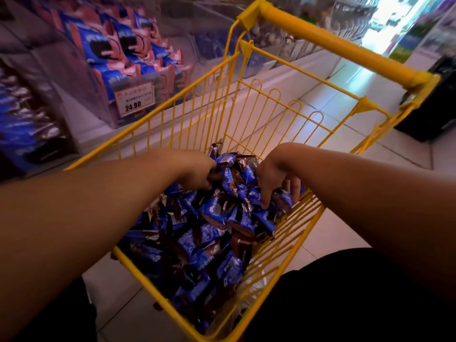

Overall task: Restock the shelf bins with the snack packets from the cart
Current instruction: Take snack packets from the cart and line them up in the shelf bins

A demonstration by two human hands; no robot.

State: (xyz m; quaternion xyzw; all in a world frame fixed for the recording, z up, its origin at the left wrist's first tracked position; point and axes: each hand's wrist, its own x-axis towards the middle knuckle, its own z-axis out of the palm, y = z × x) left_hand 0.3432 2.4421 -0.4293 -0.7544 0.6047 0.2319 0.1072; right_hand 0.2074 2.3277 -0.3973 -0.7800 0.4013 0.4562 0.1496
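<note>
The yellow wire cart (259, 112) fills most of what I see, standing on the pale tiled floor (328, 233) with its thick yellow handle bar (338, 43) at the far end from me. To my left runs the shelf, fronted by clear plastic bins (74, 77); the nearest one to the cart holds blue and pink snack packs (118, 48) and carries a price tag (134, 99) reading 24.00 on its front. Another bin at the far left holds blue and dark packs, too blurred to read.

Inside the cart lies a heap of blue and brown snack packets (209, 240), piled from the near corner up toward the middle and leaning against the right-hand wire side.

Both my forearms reach in over the cart's rim. My left hand (197, 174) is buried at the top of the heap, fingers curled down around packets there, though exactly how many I grip I cannot tell. My right hand (276, 178) sits just beside it on the right side of the heap, fingers bent and spread, with one blue packet (283, 198) pinched between them next to the cart's wire wall. The two hands are near each other but apart, with a few packets between them.
</note>
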